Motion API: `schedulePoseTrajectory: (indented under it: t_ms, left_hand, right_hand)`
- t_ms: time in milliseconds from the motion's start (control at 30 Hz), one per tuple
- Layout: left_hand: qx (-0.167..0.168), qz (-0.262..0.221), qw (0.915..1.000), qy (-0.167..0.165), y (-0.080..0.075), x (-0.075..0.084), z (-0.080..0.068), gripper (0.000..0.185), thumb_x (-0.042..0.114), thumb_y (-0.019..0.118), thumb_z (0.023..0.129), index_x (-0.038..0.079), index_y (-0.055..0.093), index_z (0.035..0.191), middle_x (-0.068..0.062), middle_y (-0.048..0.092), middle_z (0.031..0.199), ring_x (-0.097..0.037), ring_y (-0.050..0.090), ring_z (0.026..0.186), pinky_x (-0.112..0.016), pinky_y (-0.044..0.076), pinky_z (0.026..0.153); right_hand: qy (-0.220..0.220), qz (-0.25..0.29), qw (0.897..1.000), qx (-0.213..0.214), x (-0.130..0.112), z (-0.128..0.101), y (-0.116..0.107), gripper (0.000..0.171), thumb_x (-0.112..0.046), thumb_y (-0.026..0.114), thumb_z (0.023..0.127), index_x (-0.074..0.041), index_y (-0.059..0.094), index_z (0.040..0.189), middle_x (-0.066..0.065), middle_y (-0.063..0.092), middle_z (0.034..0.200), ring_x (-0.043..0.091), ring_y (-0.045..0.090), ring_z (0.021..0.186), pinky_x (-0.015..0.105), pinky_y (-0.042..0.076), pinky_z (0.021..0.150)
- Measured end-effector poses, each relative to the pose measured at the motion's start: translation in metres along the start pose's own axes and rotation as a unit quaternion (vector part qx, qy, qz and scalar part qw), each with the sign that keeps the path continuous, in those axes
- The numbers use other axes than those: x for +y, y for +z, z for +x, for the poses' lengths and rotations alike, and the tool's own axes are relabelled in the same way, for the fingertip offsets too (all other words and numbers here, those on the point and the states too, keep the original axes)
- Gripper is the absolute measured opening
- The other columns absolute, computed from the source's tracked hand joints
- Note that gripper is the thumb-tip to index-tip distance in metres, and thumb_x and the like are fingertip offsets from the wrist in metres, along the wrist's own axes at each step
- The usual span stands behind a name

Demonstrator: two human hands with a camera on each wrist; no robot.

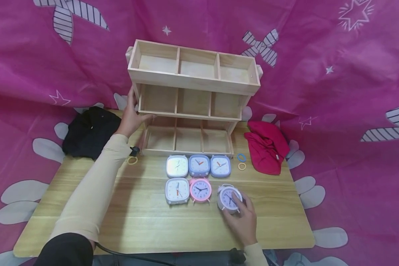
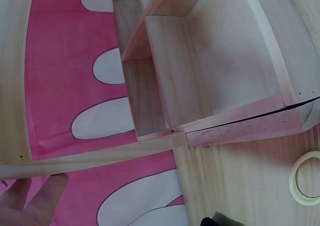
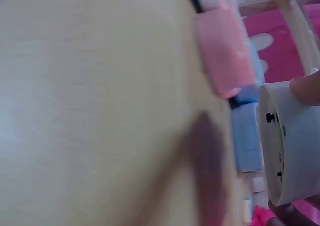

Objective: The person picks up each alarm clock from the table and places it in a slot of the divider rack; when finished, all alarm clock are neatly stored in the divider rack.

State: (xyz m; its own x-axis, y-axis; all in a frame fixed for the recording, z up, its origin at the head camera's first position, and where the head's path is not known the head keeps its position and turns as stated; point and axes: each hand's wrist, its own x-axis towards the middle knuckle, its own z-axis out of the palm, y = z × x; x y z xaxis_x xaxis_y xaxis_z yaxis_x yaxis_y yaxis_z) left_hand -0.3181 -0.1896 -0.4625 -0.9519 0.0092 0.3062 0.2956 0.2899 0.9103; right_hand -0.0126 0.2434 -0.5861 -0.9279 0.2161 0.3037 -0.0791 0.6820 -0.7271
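No brand or label could be read anywhere; the only writing was the ring of numerals on the clock faces, too small to make out. Six alarm clocks stood on the table: a white round clock held in the grip of the right hand, whose fingers curled round its rim from the near side, and five others just left of and beyond that grip, namely a pink round clock, a white square clock, another white square clock, a blue square clock and a lilac square clock. The right wrist view showed a fingertip pressed on the white clock's upper edge with its plain back turned to the camera. Beyond the clocks stood one wooden shelf of three tiers, each with three compartments, nine in all. The left hand lay against the shelf's left side at the middle tier, its thumb hooked over the front edge and its fingers behind the side panel, so that grip was closed on the shelf. Three rubber bands lay on the table: a yellow band just under the left forearm, and a blue band and another yellow band beyond the right grip. A black cloth lay left of the left hand, and a red cloth lay beyond and right of the right hand.
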Motion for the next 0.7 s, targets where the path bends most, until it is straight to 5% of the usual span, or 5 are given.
schedulePoseTrajectory:
  t_ms: [333, 567, 700]
  left_hand:
    - [-0.003, 0.002, 1.0, -0.007, 0.0, 0.0, 0.0, 0.133, 0.0, 0.091, 0.081, 0.046, 0.002, 0.169, -0.003, 0.024, 0.179, -0.03, 0.025, 0.165, -0.067, 0.035, 0.126]
    - [-0.001, 0.005, 1.0, 0.0, 0.0, -0.002, 0.001, 0.134, -0.002, 0.09, 0.082, 0.046, 0.001, 0.17, -0.006, 0.026, 0.178, -0.03, 0.029, 0.163, -0.067, 0.036, 0.126]
    - [-0.002, 0.004, 1.0, 0.002, 0.001, -0.004, 0.001, 0.134, -0.003, 0.089, 0.082, 0.046, 0.001, 0.17, -0.005, 0.025, 0.178, -0.03, 0.028, 0.163, -0.068, 0.035, 0.125]
  right_hand:
    - [-0.053, 0.073, 0.996, 0.025, -0.022, 0.063, -0.013, 0.064, -0.003, 0.096, 0.071, -0.009, 0.077, 0.132, 0.018, 0.064, 0.142, 0.035, 0.06, 0.132, 0.005, 0.036, 0.113]
    - [-0.039, 0.09, 0.995, 0.011, -0.038, 0.129, 0.014, 0.06, -0.01, 0.096, 0.073, -0.007, 0.077, 0.13, 0.022, 0.066, 0.141, 0.044, 0.061, 0.135, 0.05, 0.048, 0.118]
    - [0.009, 0.095, 0.995, -0.02, -0.043, 0.162, 0.033, 0.059, -0.017, 0.096, 0.075, -0.01, 0.077, 0.131, 0.02, 0.066, 0.141, 0.041, 0.061, 0.133, 0.055, 0.049, 0.115]
